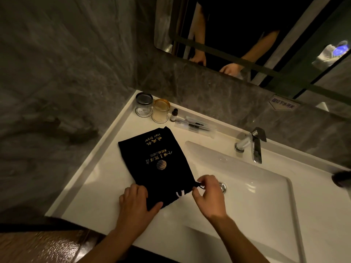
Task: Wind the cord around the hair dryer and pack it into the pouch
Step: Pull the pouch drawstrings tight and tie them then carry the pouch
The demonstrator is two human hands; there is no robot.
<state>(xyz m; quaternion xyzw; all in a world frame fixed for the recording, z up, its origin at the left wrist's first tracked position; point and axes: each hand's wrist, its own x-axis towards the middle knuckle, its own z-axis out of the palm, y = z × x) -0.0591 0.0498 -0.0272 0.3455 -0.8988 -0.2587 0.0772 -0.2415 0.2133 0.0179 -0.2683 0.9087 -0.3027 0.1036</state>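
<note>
A black fabric pouch (pixel 157 160) with gold lettering lies on the white counter left of the basin, its mouth toward me. My left hand (pixel 135 200) grips the pouch's near left edge at the mouth. My right hand (pixel 208 194) pinches the black drawstring (pixel 200 186) at the mouth's right corner. A bit of white shows inside the mouth between my hands. I cannot make out the hair dryer or its cord.
The white basin (pixel 266 196) with a drain lies to the right, a chrome tap (pixel 254 147) behind it. Two glass jars (pixel 144 105), a small bottle (pixel 174 114) and wrapped toiletries (pixel 193 125) stand at the counter's back. A mirror (pixel 247 35) hangs above.
</note>
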